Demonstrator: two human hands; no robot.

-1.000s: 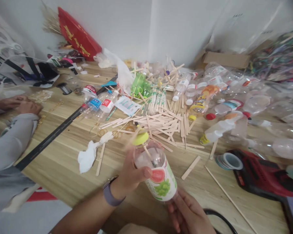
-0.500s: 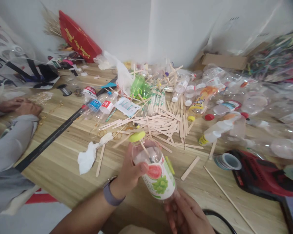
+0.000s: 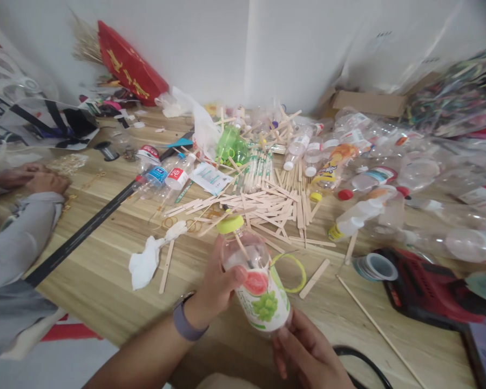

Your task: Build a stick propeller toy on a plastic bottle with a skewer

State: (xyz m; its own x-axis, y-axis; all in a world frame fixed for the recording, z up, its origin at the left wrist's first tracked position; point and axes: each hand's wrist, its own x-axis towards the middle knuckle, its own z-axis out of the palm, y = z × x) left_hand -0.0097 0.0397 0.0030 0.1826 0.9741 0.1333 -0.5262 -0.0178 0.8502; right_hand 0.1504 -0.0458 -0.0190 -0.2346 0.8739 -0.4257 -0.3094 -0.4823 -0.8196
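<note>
My left hand [image 3: 223, 281] wraps round a clear plastic bottle [image 3: 253, 256] with a yellow-green cap and a label showing a red fruit half and green grapes. The bottle leans, cap end away from me. A thin stick [image 3: 241, 243] with a dark end runs down inside it from the cap. At the bottle's base, the fingers of my right hand [image 3: 303, 346] are closed on its lower edge; some fingertips are hidden behind it. Beside the bottle's right side shows a yellow-green loop [image 3: 303, 275], partly hidden by the bottle.
Flat wooden sticks [image 3: 271, 208] lie heaped beyond the bottle. Several plastic bottles [image 3: 421, 167] crowd the right. A red and black power tool [image 3: 425, 292] and a tape roll [image 3: 378, 270] lie at right. At left are crumpled tissue [image 3: 144, 265], a black bar [image 3: 85, 232] and another person's hands [image 3: 44, 178].
The yellow-green piece beside the bottle, earlier a short strip, now shows as a wider loop reaching right. My right fingers have shifted slightly at the base; the bottle stays nearly in place.
</note>
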